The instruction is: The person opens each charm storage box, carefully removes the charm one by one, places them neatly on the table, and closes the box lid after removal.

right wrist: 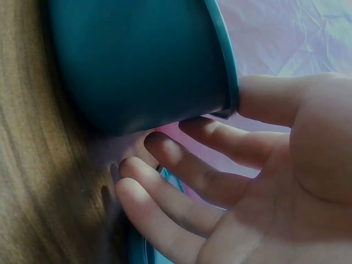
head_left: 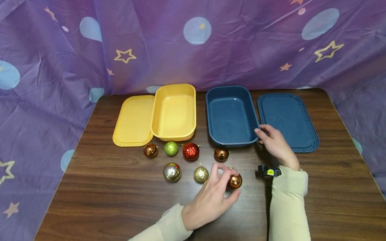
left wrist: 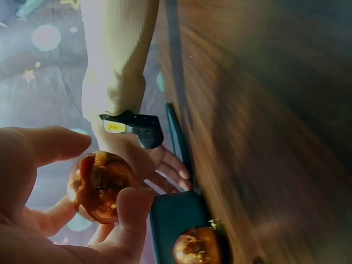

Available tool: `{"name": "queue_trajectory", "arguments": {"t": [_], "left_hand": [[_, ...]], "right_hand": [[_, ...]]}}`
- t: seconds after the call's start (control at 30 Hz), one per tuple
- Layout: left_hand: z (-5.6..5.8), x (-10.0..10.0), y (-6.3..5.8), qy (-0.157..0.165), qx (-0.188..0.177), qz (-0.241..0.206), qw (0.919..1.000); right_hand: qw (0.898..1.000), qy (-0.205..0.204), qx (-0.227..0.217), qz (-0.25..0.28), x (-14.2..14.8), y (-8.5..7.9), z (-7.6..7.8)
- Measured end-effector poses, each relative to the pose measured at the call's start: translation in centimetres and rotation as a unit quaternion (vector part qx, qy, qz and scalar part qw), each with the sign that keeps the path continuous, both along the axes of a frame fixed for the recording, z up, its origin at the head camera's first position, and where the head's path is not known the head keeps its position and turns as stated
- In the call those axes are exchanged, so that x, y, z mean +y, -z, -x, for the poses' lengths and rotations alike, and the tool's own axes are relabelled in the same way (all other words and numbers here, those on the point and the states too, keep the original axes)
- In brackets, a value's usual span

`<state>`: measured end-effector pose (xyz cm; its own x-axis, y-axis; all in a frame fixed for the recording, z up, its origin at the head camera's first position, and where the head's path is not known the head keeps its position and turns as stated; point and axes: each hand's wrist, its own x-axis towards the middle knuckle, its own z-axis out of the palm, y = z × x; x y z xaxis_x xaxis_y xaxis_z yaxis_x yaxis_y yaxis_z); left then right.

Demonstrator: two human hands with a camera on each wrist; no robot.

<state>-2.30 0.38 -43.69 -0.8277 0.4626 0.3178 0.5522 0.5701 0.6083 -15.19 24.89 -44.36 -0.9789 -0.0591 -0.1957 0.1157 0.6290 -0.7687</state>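
A shiny copper Christmas bauble [head_left: 235, 181] is held between the thumb and fingertips of my left hand [head_left: 212, 195], above the front part of the table. In the left wrist view the same bauble [left wrist: 102, 187] shows clearly between the fingers. My right hand [head_left: 276, 144] pinches the near right corner of the blue container [head_left: 232, 145], thumb at the rim and index finger against the outer wall. The right wrist view shows the other fingers [right wrist: 165, 203] spread loosely below that wall. Another copper bauble [head_left: 221, 154] lies just in front of the blue container.
A yellow container [head_left: 173, 137] stands left of the blue one, beside its yellow lid [head_left: 132, 124]. The blue lid [head_left: 287, 122] lies at right. Before the containers are copper [head_left: 150, 151], green [head_left: 171, 148], red [head_left: 191, 152], silver [head_left: 172, 172] and gold glitter [head_left: 201, 174] baubles.
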Motion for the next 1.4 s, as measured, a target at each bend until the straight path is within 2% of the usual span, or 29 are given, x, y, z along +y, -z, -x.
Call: {"name": "queue_trajectory", "arguments": {"t": [0.17, 0.43, 0.73, 1.0, 1.4], "left_hand": [[0.2, -0.1, 0.4, 0.012, -0.024, 0.021, 0.9994], [0.3, 0.1, 1.1, 0.027, -0.027, 0.064, 0.9972], [0.3, 0.3, 1.1, 0.028, -0.05, 0.113, 0.9919], [0.2, 0.5, 1.2, 0.01, -0.027, 0.163, 0.9862], [0.6, 0.5, 1.4, 0.002, 0.01, 0.169, 0.9856]], "right_hand": [[1.0, -0.002, -0.009, 0.006, 0.0, -0.2, 0.1], [1.0, -0.001, -0.018, 0.009, 0.1, -0.3, 0.2], [1.0, -0.001, -0.023, 0.007, 0.2, -0.2, 0.1], [0.999, 0.0, -0.034, 0.004, 0.1, -0.1, 0.1], [1.0, -0.003, -0.017, 0.003, 0.2, 0.2, 0.0]]}}
